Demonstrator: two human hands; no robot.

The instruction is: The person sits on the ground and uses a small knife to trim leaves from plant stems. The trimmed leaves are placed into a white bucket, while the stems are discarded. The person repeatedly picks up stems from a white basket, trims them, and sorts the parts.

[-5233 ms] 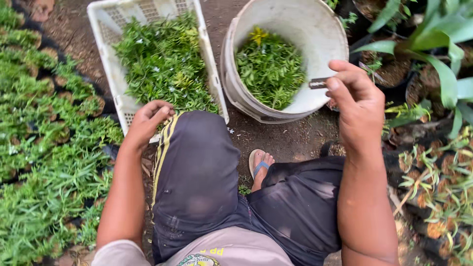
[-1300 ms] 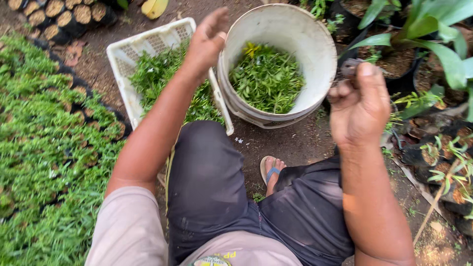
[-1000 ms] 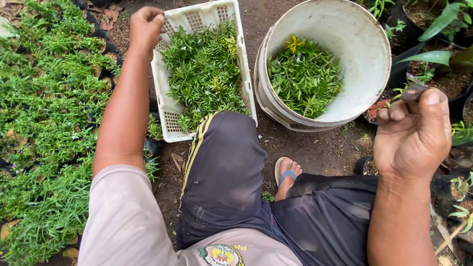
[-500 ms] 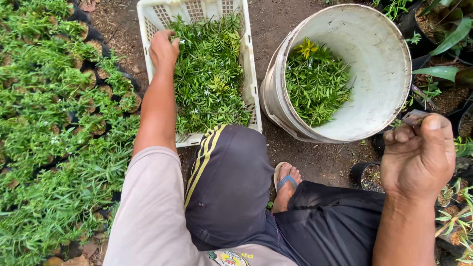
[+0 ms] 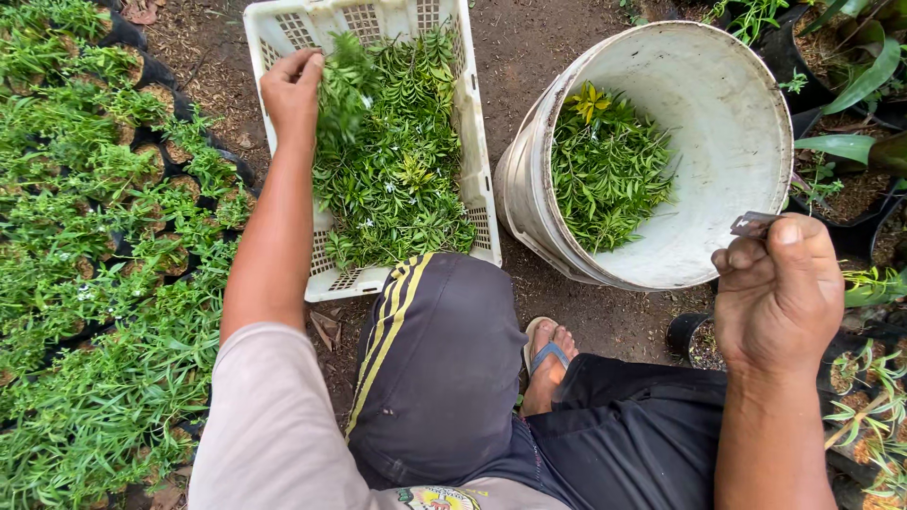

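Left hand (image 5: 291, 90) grips green cuttings (image 5: 397, 161) in white crate (image 5: 477, 151); right hand (image 5: 779, 293) pinches a small blade (image 5: 751, 224)

Crate (image 5: 477, 142) & bucket (image 5: 727, 142) open-topped, bare dirt gap btwn, seedling pots (image 5: 104, 236) crowd left

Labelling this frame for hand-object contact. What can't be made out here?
- Small grey blade-like tool in the right hand, head view: mostly hidden by the fingers, so its kind is unclear.
- Left hand in the white crate: leafy cuttings cover the fingertips; how many stems it grips is unclear.
- White bucket: greenery hides its bottom.
- Potted plants at right: cut off by the frame edge.
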